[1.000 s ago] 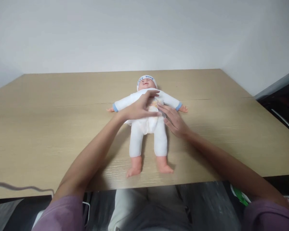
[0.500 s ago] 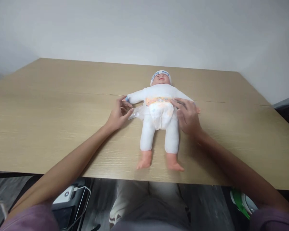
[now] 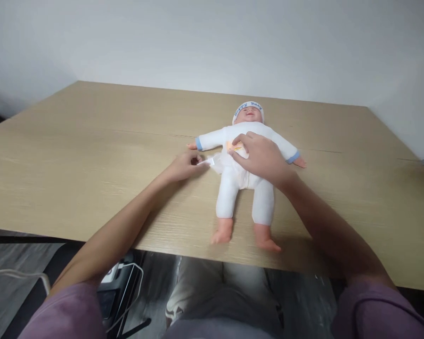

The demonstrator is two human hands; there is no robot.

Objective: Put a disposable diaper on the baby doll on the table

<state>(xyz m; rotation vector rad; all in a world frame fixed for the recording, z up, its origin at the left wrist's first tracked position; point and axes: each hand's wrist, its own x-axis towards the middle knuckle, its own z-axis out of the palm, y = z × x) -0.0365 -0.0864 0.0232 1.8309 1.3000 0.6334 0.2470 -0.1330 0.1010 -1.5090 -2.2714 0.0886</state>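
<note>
A baby doll point(image 3: 227, 193) in a white suit with blue cuffs and a lettered hat lies on its back, feet towards me. Around its hips is a white diaper point(image 3: 243, 181) with an orange waistband, its left side tab point(image 3: 210, 162) sticking out over the table. My left hand point(image 3: 188, 166) is closed in a pinch on that tab. Across the diaper's front lies my right hand point(image 3: 263, 157), thumb and bent fingers gripping at the waistband. This hand covers much of the diaper's front and right side.
The wooden table point(image 3: 92, 183) carries the doll, with a pale wall point(image 3: 212, 42) behind. Below the front edge, a dark case point(image 3: 109, 301) with a white cable point(image 3: 139, 278) stands by my legs.
My left hand has moved right and closed on the diaper tab. My right hand has shifted from the diaper's right side onto its front. The view has swung slightly left.
</note>
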